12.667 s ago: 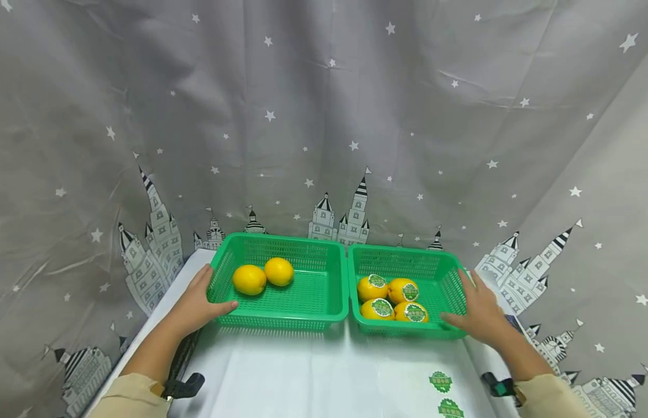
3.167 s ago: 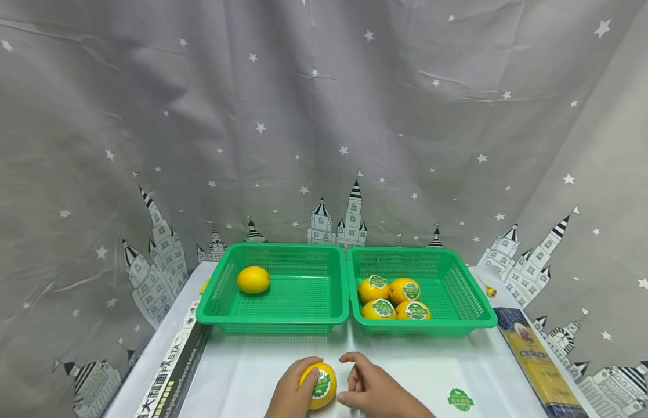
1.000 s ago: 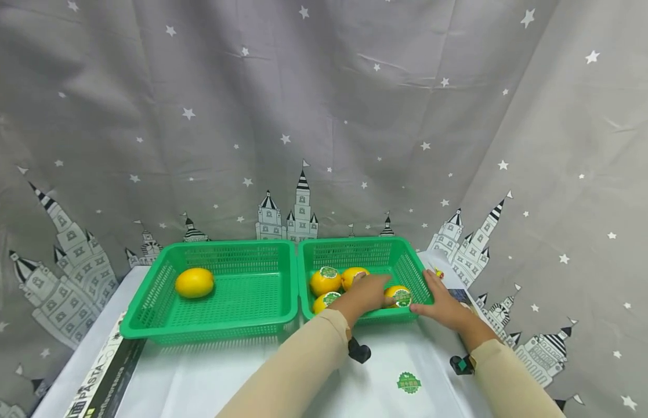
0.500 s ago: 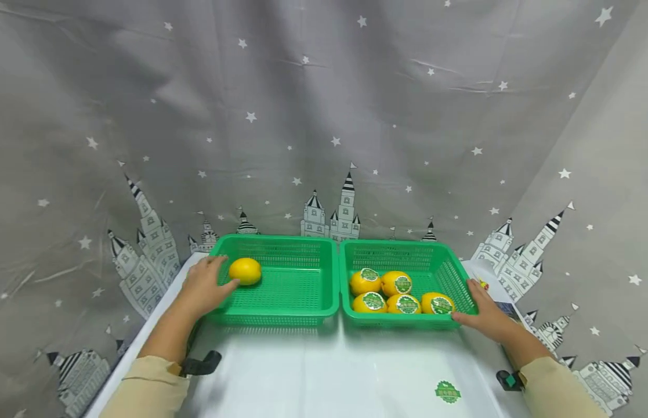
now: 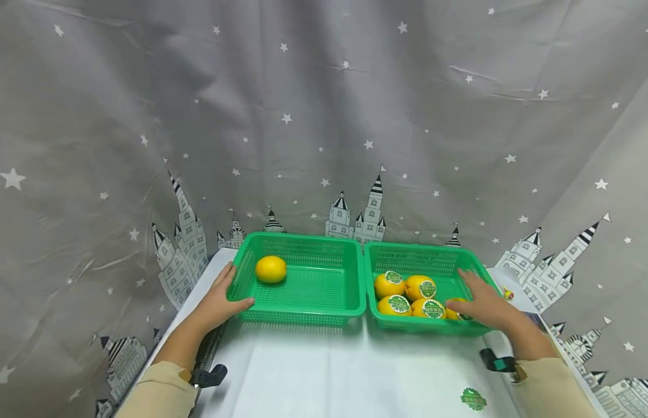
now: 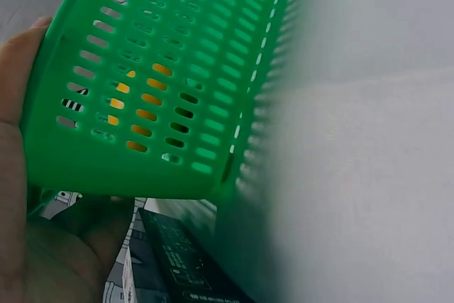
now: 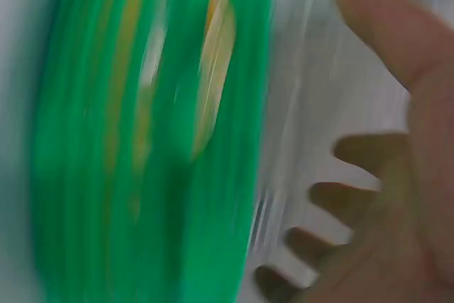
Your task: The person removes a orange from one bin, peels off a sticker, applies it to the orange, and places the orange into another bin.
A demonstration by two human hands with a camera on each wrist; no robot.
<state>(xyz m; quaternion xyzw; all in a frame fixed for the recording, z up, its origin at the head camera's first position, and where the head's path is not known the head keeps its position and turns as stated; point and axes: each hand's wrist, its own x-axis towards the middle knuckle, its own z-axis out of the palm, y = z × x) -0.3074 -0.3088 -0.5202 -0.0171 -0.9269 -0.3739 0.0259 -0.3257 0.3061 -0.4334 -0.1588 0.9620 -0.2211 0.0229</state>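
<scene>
My left hand (image 5: 213, 305) grips the left end of a green plastic basket (image 5: 303, 318). In the left wrist view, the thumb lies along the rim and the fingers are behind the basket wall (image 6: 106, 168). One yellow lemon (image 5: 271, 269) without a visible sticker sits in that basket. A second green basket (image 5: 420, 248) stands beside it, holding several lemons (image 5: 432, 309) with green-and-white round stickers. Over its right end, my right hand (image 5: 485, 303) spreads its fingers, partly covering the rightmost lemon (image 5: 454, 313). The blurred right wrist view shows those fingers apart, holding nothing.
A green round sticker (image 5: 473, 399) lies on the white tabletop (image 5: 350, 371). Partly hidden under the left arm is a dark printed box (image 6: 177, 260). A small lollipop (image 5: 508, 294) lies right of the baskets. A grey curtain (image 5: 313, 116) hangs behind.
A lemon from the left basket has received a sticker and lies in the right basket; one sticker fewer is on the table. Lately my right hand lifted off the right rim.
</scene>
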